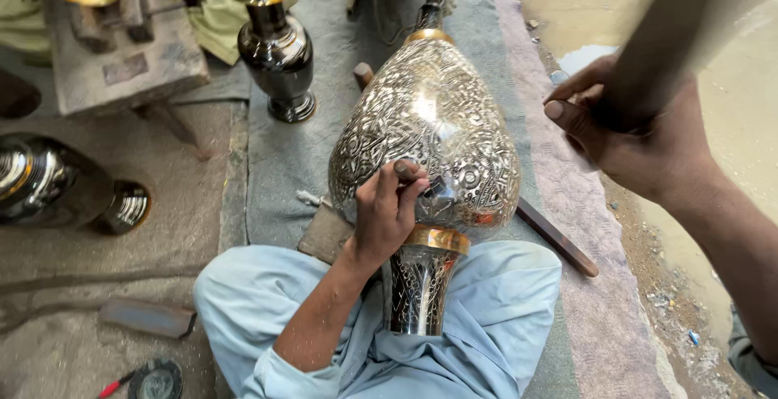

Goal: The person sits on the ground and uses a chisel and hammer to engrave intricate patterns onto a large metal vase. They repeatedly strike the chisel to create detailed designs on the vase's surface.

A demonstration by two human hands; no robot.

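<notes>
Engraved silver-and-brass metal vase (425, 123), large, bulbous and lying across the lap, looks heavy, rigid and slick, best steadied at its narrow neck; left hand (387, 213) fingers pinch a small chisel (431, 189) against it, right hand (640, 136) fingers wrap a blurred hammer handle (689, 34).

A large vase (425, 136) lies mid-frame across the seated person's lap, on a mat (292, 152). A smaller vase (275, 46) stands at upper centre-left; another vase (61, 184) lies at the left edge. A wooden block (121, 46) sits upper left.
</notes>
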